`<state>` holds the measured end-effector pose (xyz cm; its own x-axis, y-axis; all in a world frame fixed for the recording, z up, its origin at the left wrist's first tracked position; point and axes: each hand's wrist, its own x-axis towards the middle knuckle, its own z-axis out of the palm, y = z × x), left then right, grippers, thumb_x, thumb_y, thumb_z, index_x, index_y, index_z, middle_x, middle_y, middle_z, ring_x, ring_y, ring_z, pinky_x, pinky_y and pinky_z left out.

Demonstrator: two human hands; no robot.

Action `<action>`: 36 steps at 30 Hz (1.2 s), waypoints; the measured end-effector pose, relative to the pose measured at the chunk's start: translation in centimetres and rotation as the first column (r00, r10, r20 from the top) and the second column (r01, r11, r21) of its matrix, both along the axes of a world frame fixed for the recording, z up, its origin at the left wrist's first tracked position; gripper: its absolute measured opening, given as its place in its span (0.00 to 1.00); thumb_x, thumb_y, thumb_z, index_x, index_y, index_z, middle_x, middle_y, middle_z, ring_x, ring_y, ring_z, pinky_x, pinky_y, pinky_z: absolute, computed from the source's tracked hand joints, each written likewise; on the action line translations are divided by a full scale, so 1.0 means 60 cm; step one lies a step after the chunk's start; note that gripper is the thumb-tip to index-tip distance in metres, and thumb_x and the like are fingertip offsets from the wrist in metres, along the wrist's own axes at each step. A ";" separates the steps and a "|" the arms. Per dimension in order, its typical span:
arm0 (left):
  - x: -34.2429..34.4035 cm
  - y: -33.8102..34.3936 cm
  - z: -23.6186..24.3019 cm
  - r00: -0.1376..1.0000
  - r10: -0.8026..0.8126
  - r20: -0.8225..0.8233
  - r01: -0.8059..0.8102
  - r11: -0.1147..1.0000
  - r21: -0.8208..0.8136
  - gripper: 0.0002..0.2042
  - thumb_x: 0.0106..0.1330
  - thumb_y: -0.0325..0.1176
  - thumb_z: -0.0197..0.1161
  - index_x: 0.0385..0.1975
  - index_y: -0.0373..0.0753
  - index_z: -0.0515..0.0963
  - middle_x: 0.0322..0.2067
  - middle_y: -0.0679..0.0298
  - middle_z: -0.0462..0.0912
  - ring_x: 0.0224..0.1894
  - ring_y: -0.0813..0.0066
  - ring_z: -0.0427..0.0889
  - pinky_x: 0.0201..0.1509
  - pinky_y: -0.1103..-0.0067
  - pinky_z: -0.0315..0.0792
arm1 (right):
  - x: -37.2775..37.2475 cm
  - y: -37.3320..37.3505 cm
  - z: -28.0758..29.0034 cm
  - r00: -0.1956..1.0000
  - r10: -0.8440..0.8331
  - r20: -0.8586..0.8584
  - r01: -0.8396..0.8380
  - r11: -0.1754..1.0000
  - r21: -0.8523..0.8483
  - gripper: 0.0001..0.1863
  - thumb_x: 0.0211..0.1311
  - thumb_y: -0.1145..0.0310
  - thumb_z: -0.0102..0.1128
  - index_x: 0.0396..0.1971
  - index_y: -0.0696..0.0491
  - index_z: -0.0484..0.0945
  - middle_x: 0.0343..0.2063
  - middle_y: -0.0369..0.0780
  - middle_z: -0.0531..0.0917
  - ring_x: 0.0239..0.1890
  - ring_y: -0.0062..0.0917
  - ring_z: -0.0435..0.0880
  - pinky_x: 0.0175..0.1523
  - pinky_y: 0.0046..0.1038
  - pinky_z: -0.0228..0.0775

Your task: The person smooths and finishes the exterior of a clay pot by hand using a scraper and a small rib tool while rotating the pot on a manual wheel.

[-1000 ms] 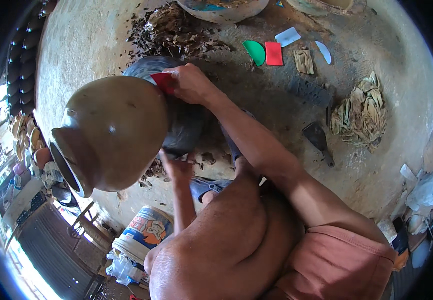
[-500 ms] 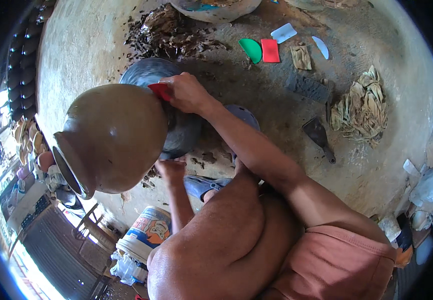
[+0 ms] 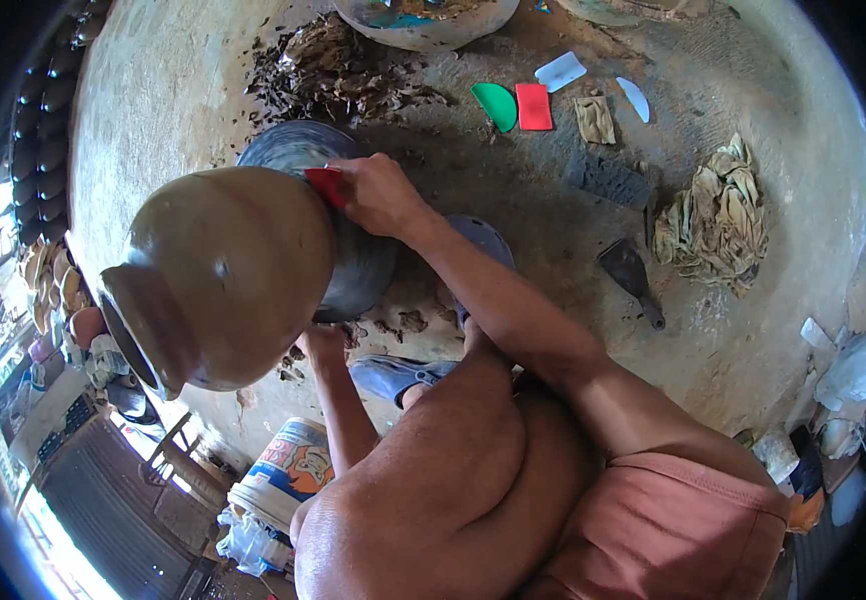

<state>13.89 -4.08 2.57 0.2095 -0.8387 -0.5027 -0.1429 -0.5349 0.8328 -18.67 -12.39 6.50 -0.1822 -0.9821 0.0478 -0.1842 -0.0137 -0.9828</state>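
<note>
A large brown clay jar (image 3: 238, 270) with a flared rim stands on a round grey potter's wheel (image 3: 368, 275), whose surface looks streaked. Pinched in the fingers of my right hand (image 3: 383, 198) is a red scraper (image 3: 328, 186), its edge against the side of the jar low down near the wheel. My left hand (image 3: 321, 341) is by the wheel's near edge, behind the jar's belly. Its fingers are mostly hidden there, so their grip does not show.
Clay scraps (image 3: 323, 75) lie beyond the wheel, near a wide basin (image 3: 428, 25). Right of it are a green scraper (image 3: 496, 106), a red card (image 3: 534, 107), a dark block (image 3: 608, 180), a putty knife (image 3: 631, 280) and a crumpled cloth (image 3: 718, 220). A bucket (image 3: 293, 460) stands near my knee.
My left hand has shifted slightly left along the wheel's edge, further behind the jar. The red scraper has moved slightly right and stays in my right hand at the jar.
</note>
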 end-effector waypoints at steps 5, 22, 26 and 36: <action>-0.189 0.104 -0.017 0.822 0.397 -0.409 -0.313 0.914 0.257 0.41 0.67 0.75 0.53 0.68 0.49 0.66 0.64 0.52 0.71 0.52 0.54 0.81 0.51 0.58 0.80 | -0.007 0.005 -0.001 0.999 0.045 0.008 -0.046 0.996 0.077 0.19 0.48 0.74 0.68 0.44 0.50 0.84 0.36 0.52 0.87 0.43 0.53 0.86 0.52 0.50 0.78; -0.242 0.078 0.035 0.797 0.470 -0.378 -0.257 0.831 0.493 0.37 0.75 0.63 0.53 0.72 0.39 0.61 0.51 0.49 0.83 0.48 0.54 0.85 0.47 0.62 0.81 | -0.024 0.009 -0.036 0.995 -0.025 -0.101 0.015 0.996 -0.092 0.11 0.59 0.76 0.62 0.42 0.54 0.84 0.34 0.52 0.86 0.44 0.49 0.86 0.44 0.39 0.79; 0.014 0.028 -0.063 0.931 -0.260 0.257 0.335 0.889 -0.314 0.27 0.77 0.54 0.55 0.59 0.35 0.78 0.47 0.55 0.84 0.48 0.68 0.85 0.44 0.72 0.83 | 0.005 0.024 0.018 1.000 0.016 0.001 -0.016 0.999 -0.029 0.10 0.60 0.75 0.61 0.42 0.54 0.84 0.33 0.52 0.86 0.46 0.49 0.86 0.44 0.40 0.79; -0.192 0.131 -0.060 0.701 0.329 -0.633 -0.119 0.929 0.350 0.34 0.75 0.65 0.51 0.59 0.35 0.72 0.50 0.50 0.81 0.42 0.58 0.86 0.41 0.64 0.82 | 0.000 0.032 -0.004 0.997 -0.014 0.071 0.020 0.996 -0.086 0.14 0.57 0.77 0.59 0.43 0.53 0.84 0.33 0.51 0.86 0.44 0.49 0.87 0.43 0.38 0.79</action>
